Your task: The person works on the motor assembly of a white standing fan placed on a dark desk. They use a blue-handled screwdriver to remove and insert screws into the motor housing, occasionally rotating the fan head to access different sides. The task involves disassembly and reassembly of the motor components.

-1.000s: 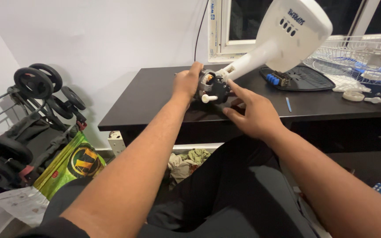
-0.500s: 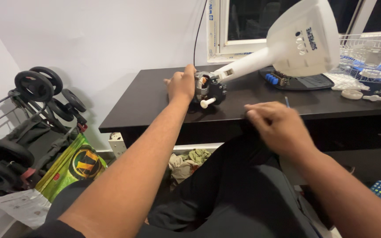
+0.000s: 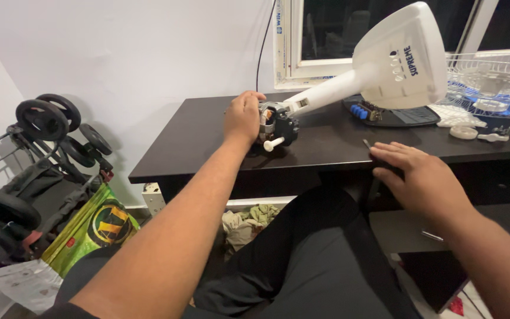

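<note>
While the left hand [image 3: 243, 117] curls its fingers around the exposed metal fan motor [image 3: 275, 125] near the counter's [image 3: 202, 142] front edge, the right hand [image 3: 423, 174] rests flat, fingers spread, holding nothing, beside a smooth white plastic fan base [image 3: 399, 59].

Smooth white plastic fan stand [image 3: 385, 65] with exposed metal motor [image 3: 275, 125] on a dark, faintly glossy wood-look desk [image 3: 196, 142]; white wire grille [image 3: 491, 71] behind.

White fan housing [image 3: 399, 56], black motor block [image 3: 278, 125] with white shaft, dark brown tabletop [image 3: 208, 136], green-yellow bag [image 3: 92, 227], black wheels [image 3: 42, 118].
</note>
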